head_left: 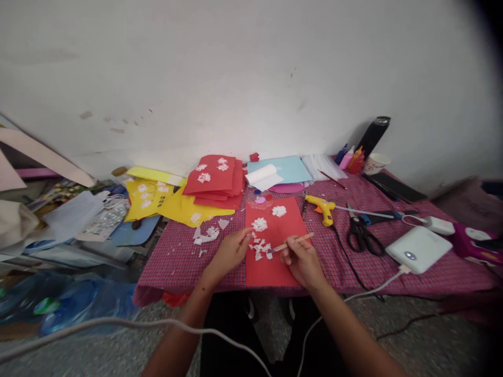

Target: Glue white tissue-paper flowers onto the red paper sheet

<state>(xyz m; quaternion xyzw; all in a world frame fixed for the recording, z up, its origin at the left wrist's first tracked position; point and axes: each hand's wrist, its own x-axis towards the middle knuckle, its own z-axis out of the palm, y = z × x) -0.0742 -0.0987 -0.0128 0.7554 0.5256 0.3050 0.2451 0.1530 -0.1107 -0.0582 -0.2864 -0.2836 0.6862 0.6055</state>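
A red sheet of paper (271, 275) lies in front of me, with two white paper flowers, the right one (279, 211) and the left one (259, 224). Below them sit several torn white paper scraps (258, 249). Between the thumb and fingers of my right hand (302, 257) is a thin wooden stick (303, 237); its far end touches a scrap, and that end is too small to make out. My left hand (234, 248) is pinched at the sheet's left edge; what its fingertips hold, if anything, is hidden.
More white scraps (208, 235) lie left on the checked tablecloth (181, 277). Behind are stacked red cards (212, 180) and yellow cards (184, 207). To the right are a yellow glue gun (323, 208), black scissors (363, 238) and a white power bank (418, 248). A cable (212, 331) crosses my arms.
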